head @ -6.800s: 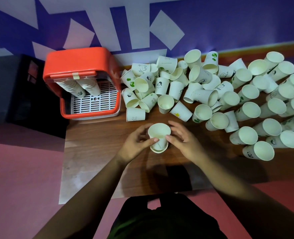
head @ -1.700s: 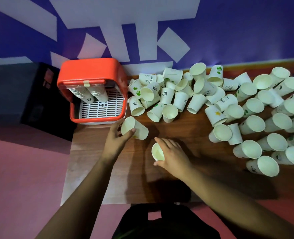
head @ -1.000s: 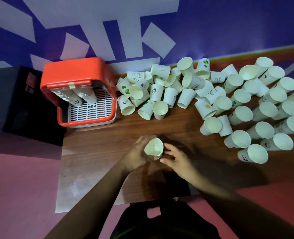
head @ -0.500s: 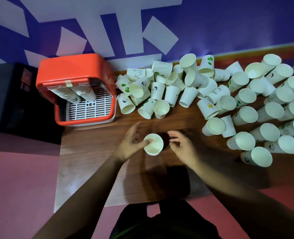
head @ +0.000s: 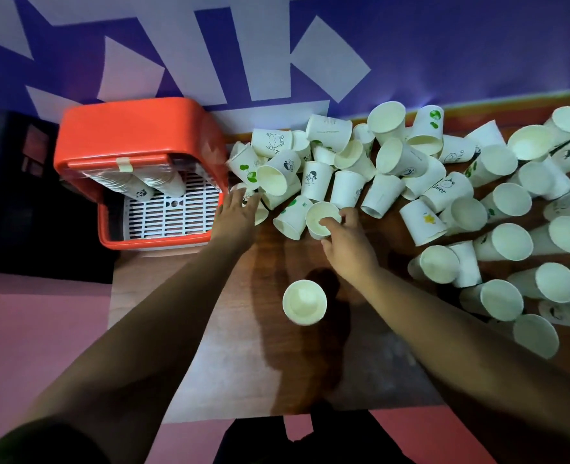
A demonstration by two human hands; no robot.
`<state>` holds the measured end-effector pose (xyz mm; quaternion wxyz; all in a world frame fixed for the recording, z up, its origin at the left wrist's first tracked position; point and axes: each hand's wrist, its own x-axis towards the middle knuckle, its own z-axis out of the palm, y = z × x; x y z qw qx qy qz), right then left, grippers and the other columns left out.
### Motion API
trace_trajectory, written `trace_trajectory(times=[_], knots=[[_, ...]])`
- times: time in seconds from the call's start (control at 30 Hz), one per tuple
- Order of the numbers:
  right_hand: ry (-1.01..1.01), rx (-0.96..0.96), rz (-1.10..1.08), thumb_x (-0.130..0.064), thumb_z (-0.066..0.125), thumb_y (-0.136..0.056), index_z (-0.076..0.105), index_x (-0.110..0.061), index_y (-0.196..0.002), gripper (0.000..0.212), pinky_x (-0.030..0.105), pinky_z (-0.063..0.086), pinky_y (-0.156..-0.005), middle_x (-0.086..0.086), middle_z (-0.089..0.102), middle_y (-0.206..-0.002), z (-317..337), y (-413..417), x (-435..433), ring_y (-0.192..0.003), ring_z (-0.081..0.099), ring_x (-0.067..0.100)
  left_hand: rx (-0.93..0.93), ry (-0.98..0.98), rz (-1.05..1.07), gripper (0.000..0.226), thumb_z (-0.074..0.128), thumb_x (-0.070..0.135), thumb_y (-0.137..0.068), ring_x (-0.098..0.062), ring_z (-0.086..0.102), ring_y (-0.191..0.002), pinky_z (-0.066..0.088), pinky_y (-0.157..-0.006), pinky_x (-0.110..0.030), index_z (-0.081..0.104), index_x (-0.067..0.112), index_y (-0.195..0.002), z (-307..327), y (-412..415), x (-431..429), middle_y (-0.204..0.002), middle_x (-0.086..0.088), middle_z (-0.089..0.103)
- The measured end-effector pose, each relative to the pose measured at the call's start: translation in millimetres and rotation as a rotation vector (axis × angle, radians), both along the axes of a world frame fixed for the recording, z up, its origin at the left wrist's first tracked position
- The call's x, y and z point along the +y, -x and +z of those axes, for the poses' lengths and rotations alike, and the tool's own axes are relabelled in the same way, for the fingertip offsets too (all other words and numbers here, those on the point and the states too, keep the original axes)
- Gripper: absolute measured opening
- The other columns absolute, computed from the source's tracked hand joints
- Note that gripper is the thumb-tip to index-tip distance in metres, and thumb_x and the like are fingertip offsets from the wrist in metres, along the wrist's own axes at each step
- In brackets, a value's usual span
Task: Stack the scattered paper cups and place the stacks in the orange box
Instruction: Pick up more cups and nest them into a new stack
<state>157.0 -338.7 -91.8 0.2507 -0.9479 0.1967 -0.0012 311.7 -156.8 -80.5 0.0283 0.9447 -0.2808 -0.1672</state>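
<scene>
A person's right hand (head: 347,244) pinches the rim of an upright white paper cup (head: 320,214) at the near edge of the scattered white paper cups (head: 497,202). The left hand (head: 236,212), fingers outstretched, touches a tipped cup (head: 263,216) just beside the orange plastic box (head: 136,128), which holds cup stacks (head: 136,185). One short nested stack (head: 304,306) stands apart on the brown wooden counter (head: 183,316).

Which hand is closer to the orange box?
Left. The left hand reaches just beside the orange box; the right hand grips a cup farther away.

Indoor public-looking room, exact kind unclear: purple wall (head: 444,45) with large white lettering beyond the left hand (head: 235,212); wooden counter (head: 243,346) beneath it; pink floor (head: 42,329) leftward.
</scene>
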Motion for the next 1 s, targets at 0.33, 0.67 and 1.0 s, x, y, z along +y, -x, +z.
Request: trace_trajectory(times=[0.33,0.67,1.0], knots=[[-0.002,-0.127,0.022,-0.006,0.074,-0.078,0.068,-0.009,-0.085,0.01,0.043,0.053,-0.086,0.017,0.051,-0.118,-5,15,-19,-0.105,0.056,0.035,-0.12,-0.316,-0.331,0.072,0.065,0.025,-0.092,-0.034,0.036,-0.13,0.032,-0.111,-0.045,0.028,0.034,-0.154,-15,-34,8,-0.138,-0.014,0.034],[-0.575,-0.33,-0.235,-0.023,0.07,-0.076,0.064,-0.028,-0.079,0.008,0.026,0.042,-0.1,-0.008,0.045,-0.137,60,35,-12,-0.132,0.043,0.004,0.065,0.342,0.009,0.077,0.09,0.043,-0.065,-0.03,0.053,-0.109,0.043,-0.088,-0.041,0.057,0.009,-0.126,-21,0,34,-0.118,-0.011,0.057],[-0.549,-0.244,0.069,-0.021,0.074,-0.076,0.065,-0.02,-0.081,0.011,0.022,0.039,-0.1,-0.008,0.053,-0.13,98,82,40,-0.123,0.051,0.008,0.568,0.997,0.4,0.066,0.081,0.033,-0.082,-0.014,0.057,-0.12,0.051,-0.094,-0.032,0.048,0.03,-0.138,29,59,53,-0.13,0.007,0.062]])
